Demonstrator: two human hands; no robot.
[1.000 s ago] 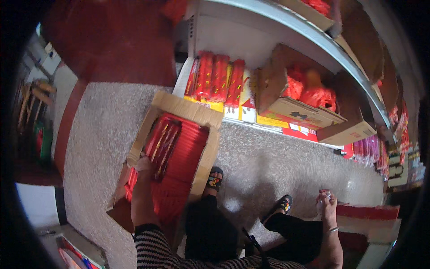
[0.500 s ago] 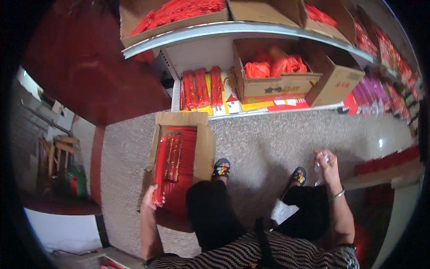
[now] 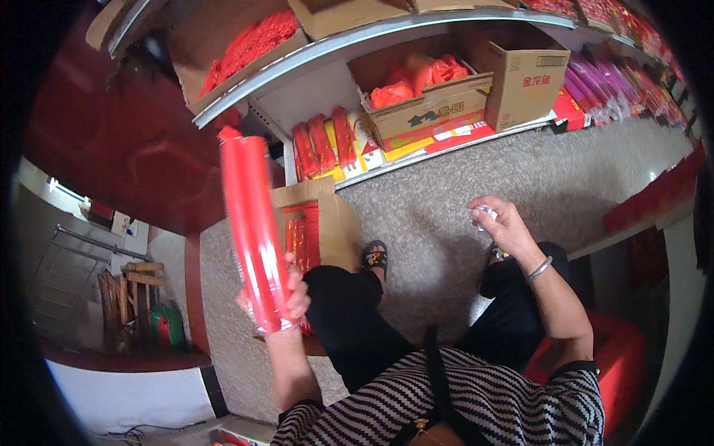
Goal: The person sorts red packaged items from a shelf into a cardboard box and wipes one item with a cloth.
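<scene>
Raised upright at the left is a pack of long red candles [image 3: 253, 215], side by side in shiny clear wrap. My left hand [image 3: 296, 296] is closed around its lower end. Behind the pack, partly hidden by it, an opened cardboard box [image 3: 340, 230] stands on the floor with more red packs [image 3: 296, 241] inside, some gold-patterned. To the right, above the floor, my right hand [image 3: 512, 230] pinches a small crumpled white piece [image 3: 487, 212], paper or plastic, I cannot tell which.
A metal-edged shelf [image 3: 357, 44] runs across the far side. Its lower level bears red packs [image 3: 323, 141], a cardboard box of red bags [image 3: 435, 111] and another carton [image 3: 526, 85]. A red stool-like thing [image 3: 621, 372] stands at my right.
My left hand has lifted the candle pack out of the floor box and up toward me. My right hand has moved left and farther from me, still holding the white piece. The view has turned.
</scene>
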